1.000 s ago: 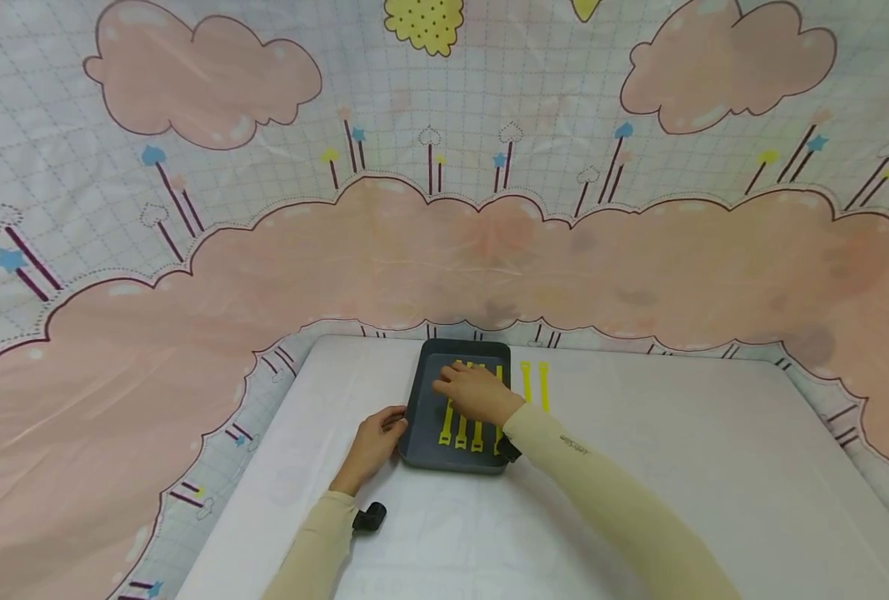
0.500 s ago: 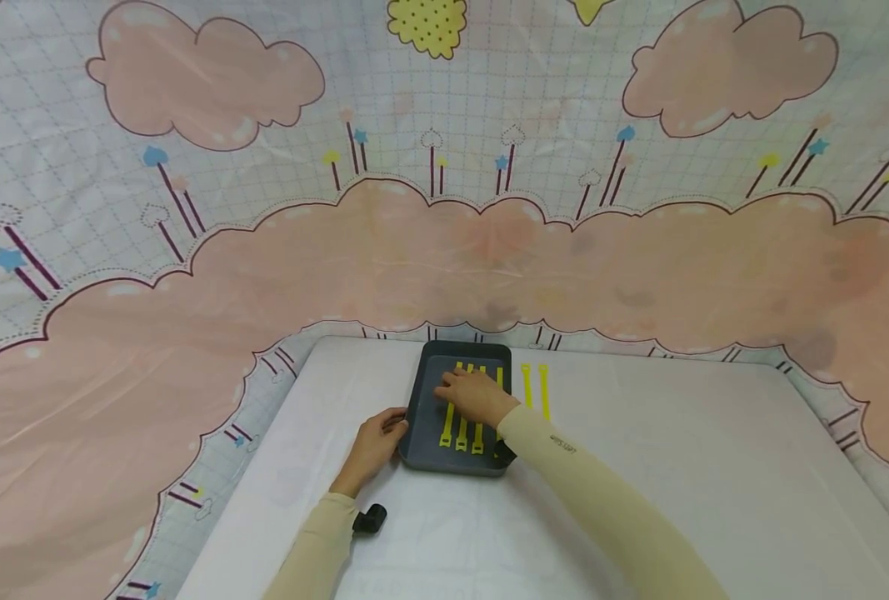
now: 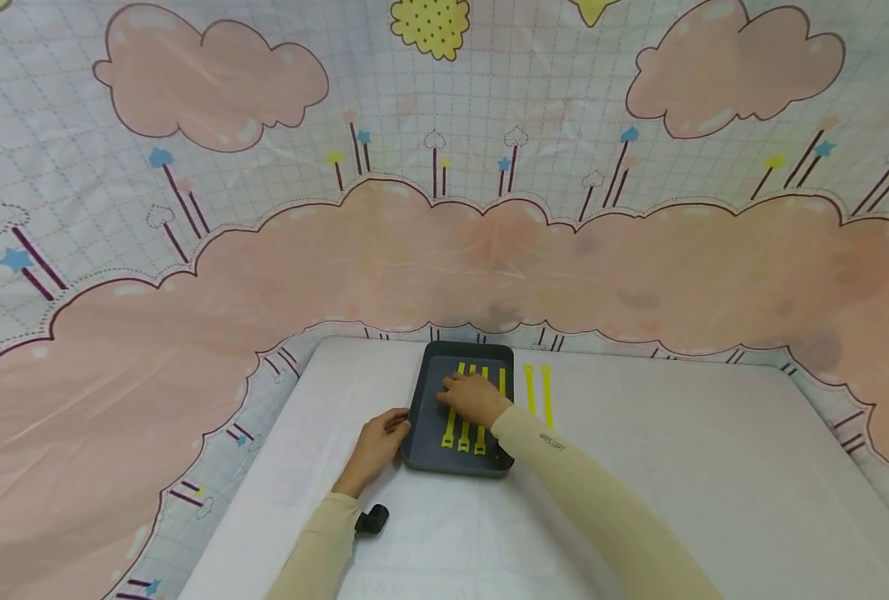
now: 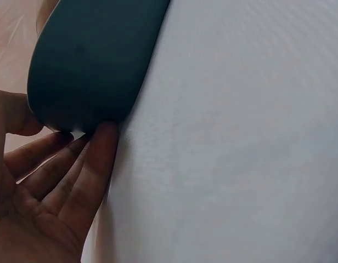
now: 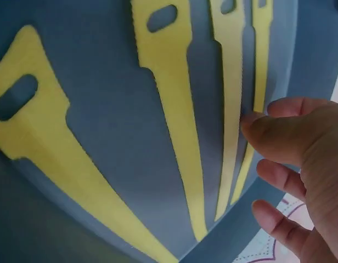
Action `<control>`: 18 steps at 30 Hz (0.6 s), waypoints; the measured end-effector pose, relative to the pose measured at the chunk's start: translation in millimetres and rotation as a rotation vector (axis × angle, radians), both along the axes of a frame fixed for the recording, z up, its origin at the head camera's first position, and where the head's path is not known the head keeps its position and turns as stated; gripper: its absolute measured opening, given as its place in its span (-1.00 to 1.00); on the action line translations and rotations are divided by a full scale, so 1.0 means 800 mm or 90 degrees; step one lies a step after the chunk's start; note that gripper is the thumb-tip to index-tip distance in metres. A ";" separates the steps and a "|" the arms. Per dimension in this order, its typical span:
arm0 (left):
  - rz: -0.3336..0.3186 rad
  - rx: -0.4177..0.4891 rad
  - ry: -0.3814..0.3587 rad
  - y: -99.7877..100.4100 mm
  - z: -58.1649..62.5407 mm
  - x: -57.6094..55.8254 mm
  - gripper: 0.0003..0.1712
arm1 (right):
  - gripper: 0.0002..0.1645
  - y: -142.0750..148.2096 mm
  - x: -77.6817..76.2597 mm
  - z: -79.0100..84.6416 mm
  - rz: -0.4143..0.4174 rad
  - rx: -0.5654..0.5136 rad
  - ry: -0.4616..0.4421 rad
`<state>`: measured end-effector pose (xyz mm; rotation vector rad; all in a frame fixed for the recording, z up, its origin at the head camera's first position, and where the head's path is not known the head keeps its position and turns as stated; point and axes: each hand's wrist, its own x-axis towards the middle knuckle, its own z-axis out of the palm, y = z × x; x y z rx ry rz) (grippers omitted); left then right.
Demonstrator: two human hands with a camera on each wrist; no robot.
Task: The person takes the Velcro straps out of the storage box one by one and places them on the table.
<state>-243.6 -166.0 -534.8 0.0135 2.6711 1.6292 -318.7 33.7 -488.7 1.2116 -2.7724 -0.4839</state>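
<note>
A dark grey tray (image 3: 432, 454) stands on the white table, with several yellow hook-and-loop cable ties (image 3: 464, 437) laid lengthwise in it. At its left side, my left hand (image 3: 372, 446) holds the tray's edge between thumb and fingers; the left wrist view shows the fingers against the outer wall. My right hand (image 3: 476, 398) reaches over the tray from the right. In the right wrist view, its thumb and index finger pinch the outermost cable tie (image 5: 260, 66), while the other fingers (image 5: 281, 174) hang apart. The hand and sleeve cover parts of the ties.
Two more yellow cable ties (image 3: 547, 396) lie on the table just right of the tray, partly behind the right sleeve. A printed curtain (image 3: 549, 267) with clouds surrounds the white table (image 3: 676, 450). A black camera (image 3: 372, 520) sits on the left wrist.
The right forearm has shifted slightly left and its wrist has turned a little, while the right fingertips stay at the same cable tie. The left hand and tray hold still.
</note>
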 end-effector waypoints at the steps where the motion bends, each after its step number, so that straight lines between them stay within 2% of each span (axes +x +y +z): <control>1: 0.000 0.000 0.000 0.000 0.000 0.000 -0.60 | -0.64 -0.001 0.000 -0.002 0.003 0.010 0.005; 5: -0.002 0.000 0.002 0.001 -0.001 0.001 -0.61 | -0.61 -0.007 0.002 -0.005 0.004 0.036 0.009; 13: -0.002 0.007 -0.003 0.001 -0.002 0.001 -0.61 | -0.66 -0.012 0.003 -0.010 0.023 0.024 0.011; 18: -0.005 0.013 0.000 -0.001 -0.005 -0.002 -0.62 | -0.62 -0.013 0.003 -0.008 0.040 0.040 0.016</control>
